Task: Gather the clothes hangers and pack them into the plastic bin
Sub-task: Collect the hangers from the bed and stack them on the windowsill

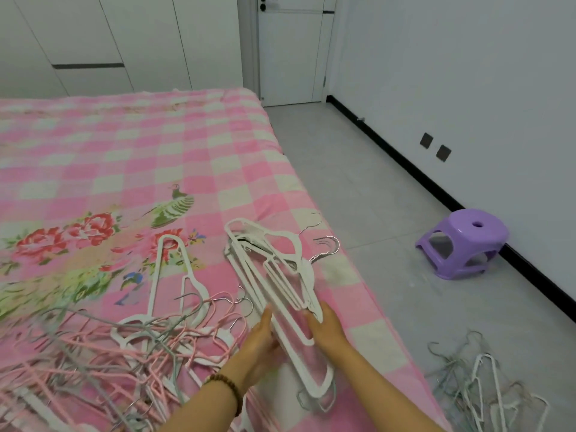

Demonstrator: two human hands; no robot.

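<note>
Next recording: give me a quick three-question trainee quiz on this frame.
1. True or false: the plastic bin is in view.
2. What colour is the hanger stack that the left hand and right hand hold? A pink, B white, C grey.
3. Fill in: the purple stool stands on the ____.
Key: 1 false; 2 B; 3 floor.
</note>
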